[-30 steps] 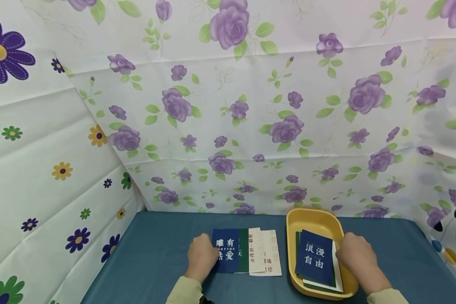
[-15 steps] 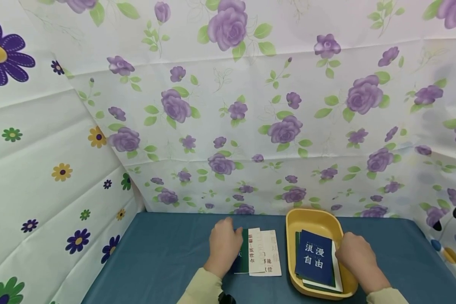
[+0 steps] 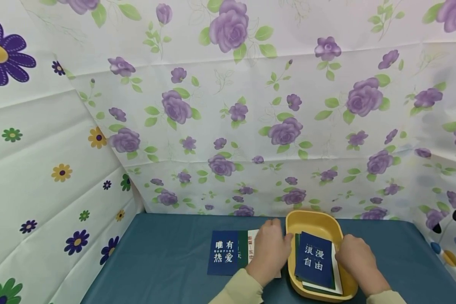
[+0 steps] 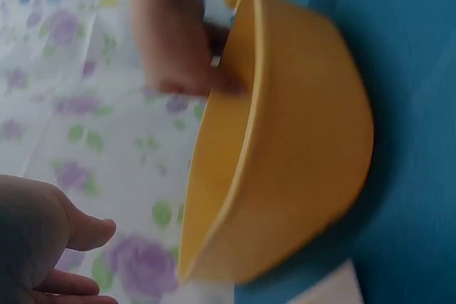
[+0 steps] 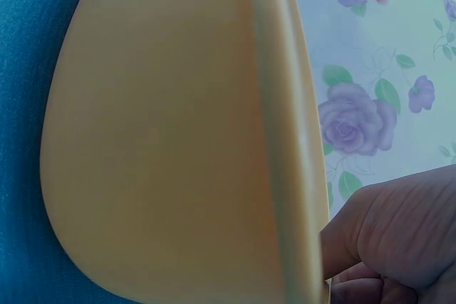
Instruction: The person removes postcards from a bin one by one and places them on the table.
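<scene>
My left hand (image 3: 271,251), thumb apart from its fingers, is over the right part of a row of overlapping cards, close to the yellow basin's left rim. It holds nothing in the left wrist view, where the hand (image 4: 43,240) is beside the yellow basin (image 4: 313,126). The row shows a blue card with white characters (image 3: 222,253), a green card (image 3: 243,249) and a cream card (image 3: 252,240). My right hand (image 3: 359,257) reaches over the basin's right rim; its fingertips are hidden, so I cannot tell what they hold. Inside the basin, a blue card (image 3: 314,258) tops green and white ones.
The yellow basin (image 3: 314,213) stands on a blue-green tabletop (image 3: 163,253). A white cloth with purple roses (image 3: 220,126) rises behind the table. Another flowered cloth (image 3: 42,190) hangs at the left.
My left hand has moved right from the blue card in the row, across the other cards, to near the basin. The right hand stays at the basin's right rim.
</scene>
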A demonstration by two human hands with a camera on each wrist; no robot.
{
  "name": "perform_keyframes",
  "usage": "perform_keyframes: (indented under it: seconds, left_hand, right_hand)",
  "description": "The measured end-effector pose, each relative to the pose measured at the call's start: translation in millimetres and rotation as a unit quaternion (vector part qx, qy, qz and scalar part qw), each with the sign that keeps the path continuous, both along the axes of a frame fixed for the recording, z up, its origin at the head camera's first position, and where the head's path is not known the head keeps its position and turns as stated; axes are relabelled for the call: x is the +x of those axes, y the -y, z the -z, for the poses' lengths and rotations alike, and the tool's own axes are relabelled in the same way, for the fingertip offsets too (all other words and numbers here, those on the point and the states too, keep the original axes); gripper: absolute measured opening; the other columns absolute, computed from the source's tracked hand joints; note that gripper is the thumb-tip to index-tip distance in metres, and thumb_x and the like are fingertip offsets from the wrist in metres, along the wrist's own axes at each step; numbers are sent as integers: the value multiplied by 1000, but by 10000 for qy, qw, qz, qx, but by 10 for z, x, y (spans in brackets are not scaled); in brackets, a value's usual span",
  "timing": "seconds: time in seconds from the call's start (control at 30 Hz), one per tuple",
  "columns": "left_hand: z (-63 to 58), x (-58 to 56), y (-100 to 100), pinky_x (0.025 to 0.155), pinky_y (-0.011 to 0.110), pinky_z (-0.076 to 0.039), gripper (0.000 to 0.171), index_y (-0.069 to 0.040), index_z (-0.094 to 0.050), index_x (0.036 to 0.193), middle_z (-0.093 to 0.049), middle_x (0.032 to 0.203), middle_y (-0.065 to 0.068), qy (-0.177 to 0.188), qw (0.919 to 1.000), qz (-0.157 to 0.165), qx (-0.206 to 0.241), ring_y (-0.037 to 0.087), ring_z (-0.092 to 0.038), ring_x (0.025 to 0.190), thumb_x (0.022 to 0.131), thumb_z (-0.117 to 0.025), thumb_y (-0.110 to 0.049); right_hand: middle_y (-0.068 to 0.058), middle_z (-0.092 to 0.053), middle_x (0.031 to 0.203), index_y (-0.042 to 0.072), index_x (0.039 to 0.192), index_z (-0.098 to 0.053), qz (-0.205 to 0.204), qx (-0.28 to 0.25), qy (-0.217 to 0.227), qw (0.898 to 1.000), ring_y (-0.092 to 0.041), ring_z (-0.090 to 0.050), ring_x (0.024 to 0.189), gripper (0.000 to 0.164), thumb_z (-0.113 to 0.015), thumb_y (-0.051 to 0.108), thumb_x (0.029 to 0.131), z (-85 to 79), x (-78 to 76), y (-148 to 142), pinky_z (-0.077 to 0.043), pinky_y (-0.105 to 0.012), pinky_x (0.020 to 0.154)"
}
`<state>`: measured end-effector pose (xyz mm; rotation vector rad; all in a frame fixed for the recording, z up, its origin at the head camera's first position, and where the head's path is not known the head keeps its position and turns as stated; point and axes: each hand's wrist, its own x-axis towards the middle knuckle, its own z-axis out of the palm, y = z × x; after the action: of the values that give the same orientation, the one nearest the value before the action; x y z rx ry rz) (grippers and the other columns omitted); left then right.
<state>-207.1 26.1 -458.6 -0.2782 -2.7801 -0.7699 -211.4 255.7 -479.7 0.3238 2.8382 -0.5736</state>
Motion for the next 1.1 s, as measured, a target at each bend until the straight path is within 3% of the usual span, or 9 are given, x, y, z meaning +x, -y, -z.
perform_keyframes:
  seconds: [0.2, 0.37, 0.57, 0.83, 1.1]
  left_hand:
    - [63, 113, -353, 70, 26, -52, 44, -8, -61, 107, -61, 91, 2, 52, 9988, 259, -423, 12, -60, 84, 85, -64, -46]
    - [136, 156, -527, 69, 25, -51, 46, -8, -60, 104, -58, 88, 1, 349, 9964, 357, -680, 9, -57, 82, 83, -64, -49]
    - [221, 172, -657, 69, 28, -53, 54, -6, -60, 109, -60, 94, 2, 750, 9927, 407, -858, 9, -57, 86, 82, -64, -52]
    - [334, 176, -796, 86, 27, -50, 69, -3, -56, 122, -61, 114, 7, 1039, 9824, 511, -1466, 15, -57, 104, 79, -65, -57]
    - [424, 169, -841, 80, 26, -51, 70, -5, -58, 119, -62, 109, 4, 1212, 9713, 499, -1983, 14, -57, 97, 77, -64, -61]
  right_hand:
    - [-10, -56, 63, -5, 81, -60, -15, 35, -6, 10000, -21, -54, 55, 12, -58, 6, 80, -5, -1, -3, -41, -32, 46]
    - [-10, -56, 64, -7, 84, -60, -59, 3, 33, 10000, -21, -55, 55, 15, -59, 7, 79, 0, -3, -10, -42, -32, 46]
    - [-11, -56, 64, -7, 84, -60, -69, 10, 23, 10000, -22, -55, 55, 14, -58, 7, 79, -7, -8, -12, -42, -32, 46]
    - [-10, -55, 64, -6, 83, -60, -60, -37, 18, 10000, -22, -55, 55, 13, -58, 7, 79, 1, -17, -25, -42, -32, 46]
    - [-10, -54, 62, -4, 79, -59, -56, -18, -48, 10000, -21, -54, 54, 10, -58, 6, 78, -1, 1, -17, -41, -32, 45]
